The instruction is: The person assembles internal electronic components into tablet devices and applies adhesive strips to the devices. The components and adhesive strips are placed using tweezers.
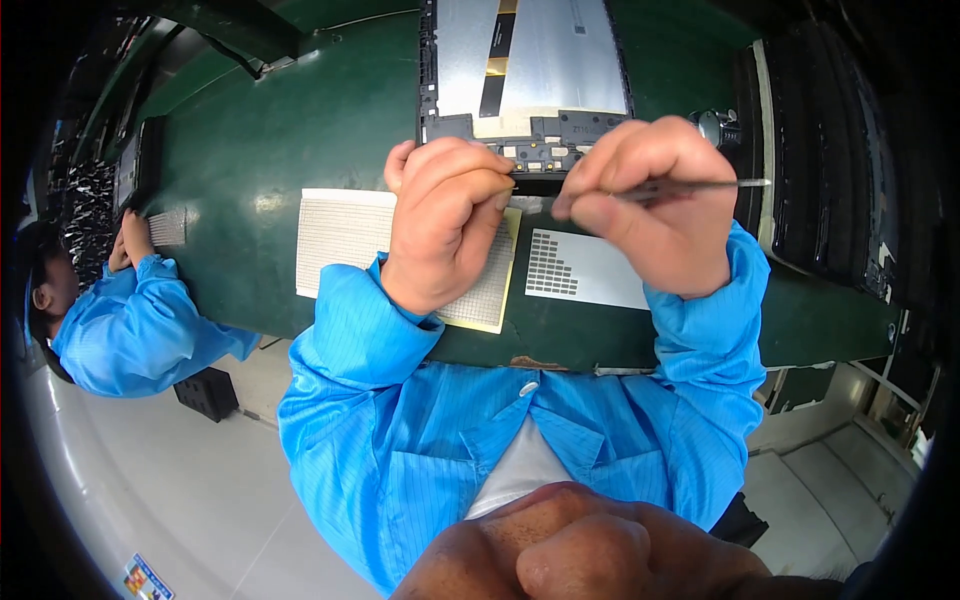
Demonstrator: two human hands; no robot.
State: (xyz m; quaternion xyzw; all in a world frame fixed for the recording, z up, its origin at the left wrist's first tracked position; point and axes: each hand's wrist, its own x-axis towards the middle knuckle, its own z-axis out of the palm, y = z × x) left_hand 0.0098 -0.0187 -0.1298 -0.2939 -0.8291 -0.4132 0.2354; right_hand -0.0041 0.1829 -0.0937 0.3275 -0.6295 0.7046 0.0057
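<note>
My left hand (445, 222) is closed, thumb and fingertips pinched together at the near edge of a flat device housing (560, 65). Anything between those fingertips is too small or hidden to make out. In my right hand (665, 215) is a pair of thin metal tweezers (735, 184), its back end sticking out to the right while its tips are hidden and blurred by the fingers. The housing has a silver panel, a black frame and a dark strip with gold tape. Small pale pads show along its near edge, between my hands.
Beneath my left hand lies a gridded sheet of small pale pieces (345, 240). A white sheet with small dark pads (600, 280) sits under my right wrist. Black panels (820, 160) are stacked at the right on the green table (240, 130). Another person (135, 320) works at the left.
</note>
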